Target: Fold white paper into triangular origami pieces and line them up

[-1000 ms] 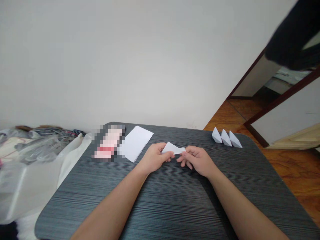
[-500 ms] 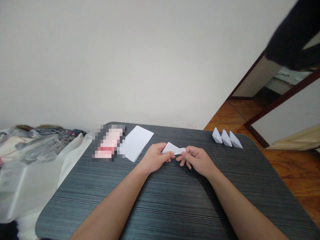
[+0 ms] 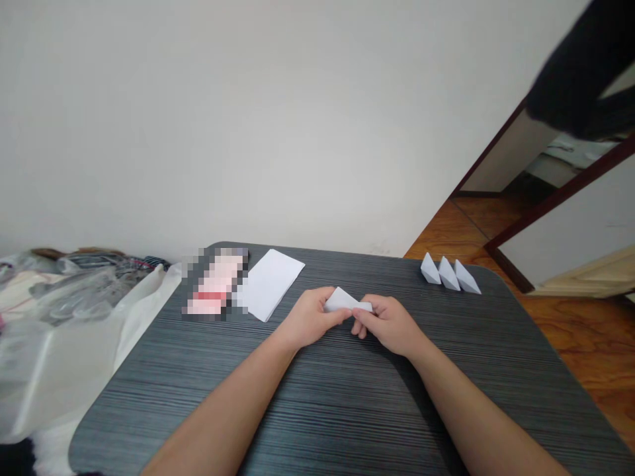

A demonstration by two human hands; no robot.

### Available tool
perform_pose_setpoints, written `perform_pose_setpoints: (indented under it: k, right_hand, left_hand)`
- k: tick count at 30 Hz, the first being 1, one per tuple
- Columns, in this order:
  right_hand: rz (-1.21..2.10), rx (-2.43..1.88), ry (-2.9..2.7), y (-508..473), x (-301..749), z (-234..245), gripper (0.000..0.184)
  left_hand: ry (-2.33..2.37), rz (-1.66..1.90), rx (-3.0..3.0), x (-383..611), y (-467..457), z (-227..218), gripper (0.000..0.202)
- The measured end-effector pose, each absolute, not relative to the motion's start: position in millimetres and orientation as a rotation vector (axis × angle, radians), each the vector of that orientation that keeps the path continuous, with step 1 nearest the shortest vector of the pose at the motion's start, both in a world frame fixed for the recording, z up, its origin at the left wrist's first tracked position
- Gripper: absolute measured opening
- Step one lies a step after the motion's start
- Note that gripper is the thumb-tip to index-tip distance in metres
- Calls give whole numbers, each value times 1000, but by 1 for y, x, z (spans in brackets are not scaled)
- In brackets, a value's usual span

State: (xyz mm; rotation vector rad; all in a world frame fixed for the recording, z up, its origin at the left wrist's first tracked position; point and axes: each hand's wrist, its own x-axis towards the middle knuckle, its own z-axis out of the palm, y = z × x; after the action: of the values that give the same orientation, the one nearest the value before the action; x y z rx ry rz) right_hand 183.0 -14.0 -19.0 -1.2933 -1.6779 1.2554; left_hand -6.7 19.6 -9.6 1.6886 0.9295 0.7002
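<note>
A small folded piece of white paper (image 3: 340,300) is held between both hands above the middle of the table. My left hand (image 3: 317,318) is closed on its left part, thumb lying along the lower edge. My right hand (image 3: 385,320) pinches the narrow right end, with the thumb in front and the other fingers curled behind. The two thumb tips come close together near the paper's middle. Part of the paper is hidden by the fingers.
A stack of white paper sheets (image 3: 275,281) lies left of my hands, beside a pixel-blurred pink and dark object (image 3: 215,284). Three folded white paper shapes (image 3: 449,274) stand in a row at the dark table's (image 3: 347,410) back right. Plastic bags (image 3: 74,330) lie on the left.
The right hand's fingers have curled in behind the paper, and the right thumb has moved left toward the left thumb. The paper's narrow end has tilted downward. Objects on the table have stayed put.
</note>
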Motion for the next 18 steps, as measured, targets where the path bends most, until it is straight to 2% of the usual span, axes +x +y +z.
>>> perform_pose_setpoints:
  k: [18]
  right_hand:
    - [1277,-1303,-1528,-12,189,-21,25]
  left_hand:
    - [950,739,1538,-9,25,-15,17]
